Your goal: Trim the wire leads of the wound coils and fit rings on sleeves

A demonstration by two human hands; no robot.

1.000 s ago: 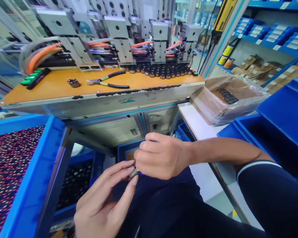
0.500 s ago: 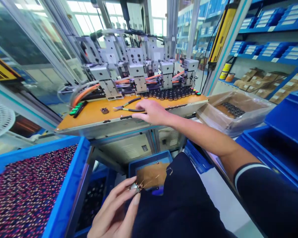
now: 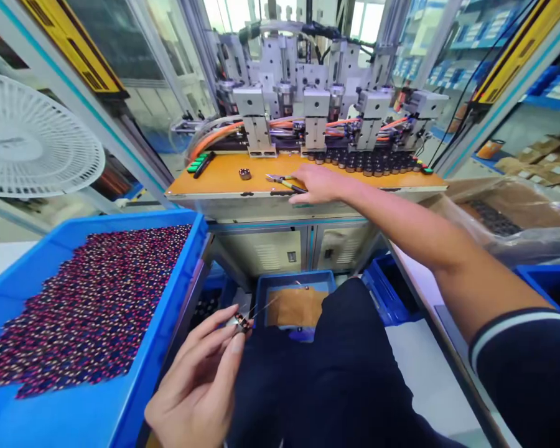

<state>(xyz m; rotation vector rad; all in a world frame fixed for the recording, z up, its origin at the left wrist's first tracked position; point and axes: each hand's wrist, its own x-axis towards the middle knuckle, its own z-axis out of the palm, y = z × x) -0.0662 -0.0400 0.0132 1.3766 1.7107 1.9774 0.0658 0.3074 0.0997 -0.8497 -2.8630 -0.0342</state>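
Observation:
Low in front of my lap, my left hand (image 3: 198,379) pinches a small round wire-wound part (image 3: 241,322) between thumb and fingers; thin loose wires stick out from it toward the upper right. My right hand (image 3: 321,184) reaches to the front of the orange worktop (image 3: 224,174), its fingers closed over the handles of small wire cutters (image 3: 285,181). The cutters lie with their jaws pointing left, and the hand hides the handle ends. Left of them sits a single small wound part (image 3: 245,174).
Several dark round parts (image 3: 373,165) stand in rows below the machine heads (image 3: 316,115). A blue bin (image 3: 196,233) of wound parts is at left, near a white fan (image 3: 32,137). Below lies a blue bin (image 3: 261,292) with cardboard; a plastic-lined box (image 3: 541,205) is at right.
The view has swung left, so the bench sits farther right and higher. My right hand has closed further over the cutters' handles. My left hand still holds the wound part, turned slightly.

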